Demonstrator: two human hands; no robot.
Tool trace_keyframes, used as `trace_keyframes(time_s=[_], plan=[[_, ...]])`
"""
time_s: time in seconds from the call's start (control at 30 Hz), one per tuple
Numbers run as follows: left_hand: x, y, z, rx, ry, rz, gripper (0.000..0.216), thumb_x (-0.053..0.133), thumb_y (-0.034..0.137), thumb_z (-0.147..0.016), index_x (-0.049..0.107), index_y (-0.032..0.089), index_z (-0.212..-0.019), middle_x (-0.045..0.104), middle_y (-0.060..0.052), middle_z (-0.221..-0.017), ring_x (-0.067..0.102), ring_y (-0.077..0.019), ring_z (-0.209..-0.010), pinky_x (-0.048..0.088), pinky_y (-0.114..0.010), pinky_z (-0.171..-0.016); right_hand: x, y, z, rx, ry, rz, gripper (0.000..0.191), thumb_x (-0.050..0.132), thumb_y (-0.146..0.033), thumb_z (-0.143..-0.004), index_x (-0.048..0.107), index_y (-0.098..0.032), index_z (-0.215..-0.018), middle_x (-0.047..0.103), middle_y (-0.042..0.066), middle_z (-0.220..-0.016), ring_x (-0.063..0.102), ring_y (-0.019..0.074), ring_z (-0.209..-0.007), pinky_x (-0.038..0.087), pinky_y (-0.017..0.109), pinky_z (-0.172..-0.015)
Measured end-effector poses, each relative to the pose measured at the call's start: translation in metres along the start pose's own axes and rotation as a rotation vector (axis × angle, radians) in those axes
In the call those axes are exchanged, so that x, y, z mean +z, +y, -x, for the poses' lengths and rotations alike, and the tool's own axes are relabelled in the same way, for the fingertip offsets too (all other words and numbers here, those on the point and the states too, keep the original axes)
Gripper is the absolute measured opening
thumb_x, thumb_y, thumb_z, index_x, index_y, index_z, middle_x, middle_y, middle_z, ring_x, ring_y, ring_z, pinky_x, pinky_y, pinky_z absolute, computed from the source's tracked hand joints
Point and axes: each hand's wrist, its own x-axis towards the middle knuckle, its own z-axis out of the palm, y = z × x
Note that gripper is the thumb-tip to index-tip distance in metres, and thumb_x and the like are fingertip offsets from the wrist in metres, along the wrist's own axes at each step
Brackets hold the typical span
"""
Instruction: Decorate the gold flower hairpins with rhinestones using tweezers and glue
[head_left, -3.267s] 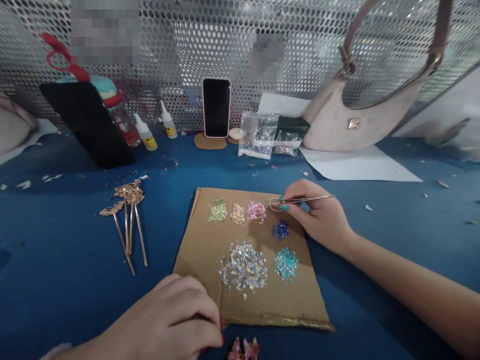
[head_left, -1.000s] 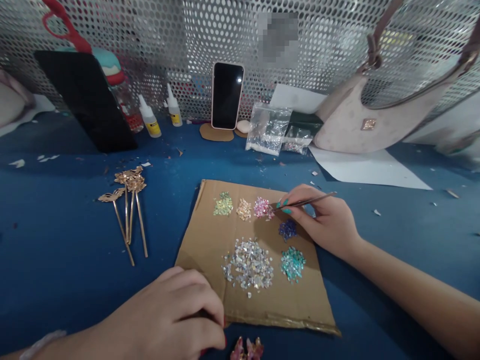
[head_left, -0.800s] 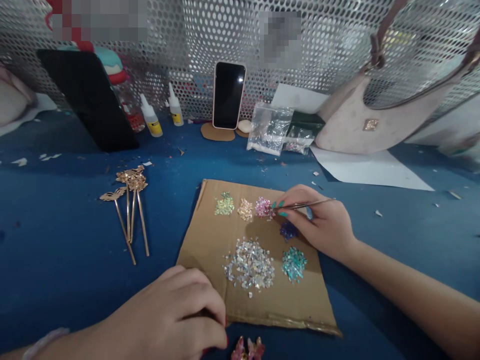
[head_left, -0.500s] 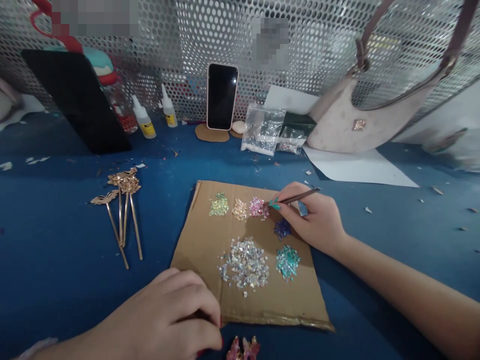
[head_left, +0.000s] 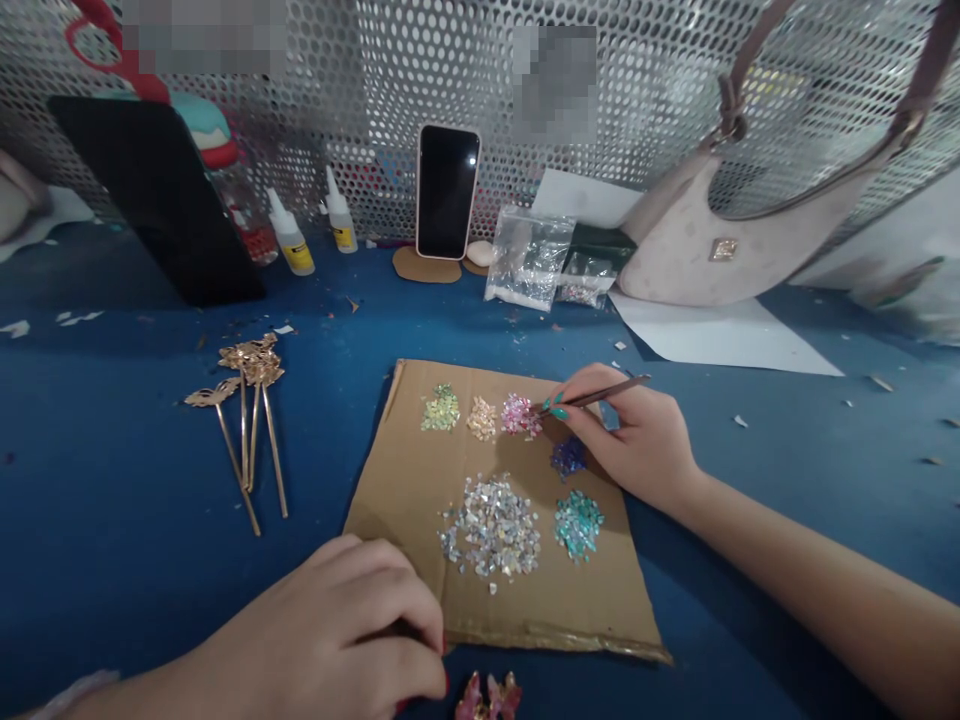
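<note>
My right hand [head_left: 637, 430] pinches dark tweezers [head_left: 600, 394], whose tips reach to the edge of a pile of pink chips [head_left: 520, 414]. Blue-violet chips [head_left: 568, 456] lie just below that hand. On the same cardboard sheet [head_left: 405, 470] are piles of green chips [head_left: 441, 408], peach chips [head_left: 481, 418], teal chips [head_left: 579, 525] and a larger silvery heap [head_left: 495, 528]. My left hand [head_left: 330, 630] is closed at the sheet's lower left corner, its fingers curled; what they grip is hidden. A pink, gold-edged ornament [head_left: 487, 697] shows beside its fingertips, cut off by the frame.
Several gold hairpins [head_left: 255, 420] lie left of the cardboard. Behind stand a dark tablet [head_left: 157, 200], two glue bottles [head_left: 291, 235] and a phone [head_left: 448, 190]. Clear plastic bags [head_left: 531, 255], white paper [head_left: 727, 335] and a pale handbag [head_left: 690, 250] sit at the back right.
The whole view has shifted slightly. The tweezers stay beside the pink pile, their tips drawn a little to the right of it. My left hand has hardly moved.
</note>
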Motion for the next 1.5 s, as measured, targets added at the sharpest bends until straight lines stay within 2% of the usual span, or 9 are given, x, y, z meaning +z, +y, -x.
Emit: trace_keyframes(time_s=[0.1,0.37,0.6,0.8,0.93,1.03,1.13,1.33,1.5], plan=[[0.001,-0.001,0.000,0.000,0.012,0.013,0.019,0.040,0.019,-0.095,0.058,0.024,-0.092,0.063,0.001,-0.089,0.053,-0.0125,-0.078,0.036,-0.025,-0.070,0.000,0.000,0.000,-0.024,0.018,-0.003,0.008,0.055,-0.015,-0.083,0.057,-0.022,-0.080,0.065,0.004,-0.078,0.064,0.0165,-0.071,0.051,0.031,-0.061],[0.002,-0.001,-0.002,0.012,0.058,0.028,0.030,0.032,0.021,-0.097,0.061,0.024,-0.090,0.065,0.001,-0.088,0.052,-0.0127,-0.077,0.035,-0.026,-0.067,-0.001,0.000,0.000,-0.041,0.029,-0.004,0.007,0.055,-0.015,-0.083,0.057,-0.021,-0.082,0.065,0.004,-0.077,0.064,0.0157,-0.071,0.052,0.030,-0.061],[0.003,-0.002,-0.003,0.025,0.074,0.008,0.027,0.035,0.023,-0.097,0.061,0.024,-0.087,0.064,0.002,-0.088,0.052,-0.0122,-0.077,0.035,-0.025,-0.069,-0.001,-0.001,-0.001,-0.041,0.039,-0.004,0.006,0.056,-0.015,-0.082,0.057,-0.021,-0.082,0.065,0.003,-0.076,0.064,0.0155,-0.070,0.052,0.030,-0.062],[0.004,-0.002,-0.004,0.032,0.091,0.002,0.021,0.042,0.020,-0.095,0.060,0.023,-0.084,0.064,0.002,-0.086,0.052,-0.0115,-0.075,0.036,-0.025,-0.066,0.002,-0.001,-0.008,0.020,0.070,0.034,0.006,0.057,-0.017,-0.082,0.060,-0.022,-0.079,0.068,0.003,-0.078,0.065,0.0158,-0.071,0.054,0.030,-0.066],[0.004,-0.002,-0.004,0.030,0.089,-0.003,0.020,0.043,0.021,-0.094,0.060,0.023,-0.084,0.064,0.002,-0.087,0.053,-0.0116,-0.076,0.036,-0.025,-0.065,0.004,0.001,-0.009,0.076,0.058,0.026,0.006,0.057,-0.019,-0.081,0.061,-0.021,-0.078,0.069,0.003,-0.079,0.066,0.0167,-0.069,0.053,0.030,-0.059],[0.005,-0.003,-0.004,0.032,0.069,-0.010,0.016,0.046,0.017,-0.091,0.060,0.023,-0.086,0.064,0.002,-0.088,0.053,-0.0118,-0.077,0.036,-0.025,-0.066,0.004,0.002,-0.008,0.076,0.027,0.025,0.006,0.056,-0.019,-0.081,0.061,-0.021,-0.079,0.069,0.004,-0.080,0.065,0.0169,-0.068,0.052,0.030,-0.057],[0.005,-0.003,-0.003,0.028,0.059,-0.021,0.016,0.048,0.012,-0.088,0.059,0.023,-0.086,0.063,0.002,-0.088,0.053,-0.0119,-0.077,0.036,-0.025,-0.066,0.005,0.001,-0.008,0.065,0.029,0.023,0.006,0.056,-0.019,-0.081,0.061,-0.021,-0.079,0.069,0.004,-0.080,0.065,0.0169,-0.070,0.053,0.030,-0.061],[0.003,0.000,-0.003,0.015,0.061,0.014,0.022,0.039,0.015,-0.090,0.060,0.024,-0.087,0.063,0.000,-0.088,0.053,-0.0128,-0.077,0.037,-0.026,-0.067,0.008,0.002,-0.009,0.109,0.058,0.014,0.005,0.058,-0.021,-0.080,0.062,-0.021,-0.080,0.069,0.004,-0.078,0.064,0.0161,-0.063,0.050,0.028,-0.053],[0.001,0.002,-0.003,-0.001,0.053,0.024,0.026,0.036,0.014,-0.090,0.060,0.024,-0.087,0.064,0.000,-0.089,0.053,-0.0127,-0.078,0.038,-0.025,-0.068,0.007,0.001,-0.008,0.105,0.038,0.007,0.005,0.058,-0.021,-0.080,0.062,-0.020,-0.080,0.069,0.004,-0.079,0.064,0.0159,-0.063,0.050,0.028,-0.052]])
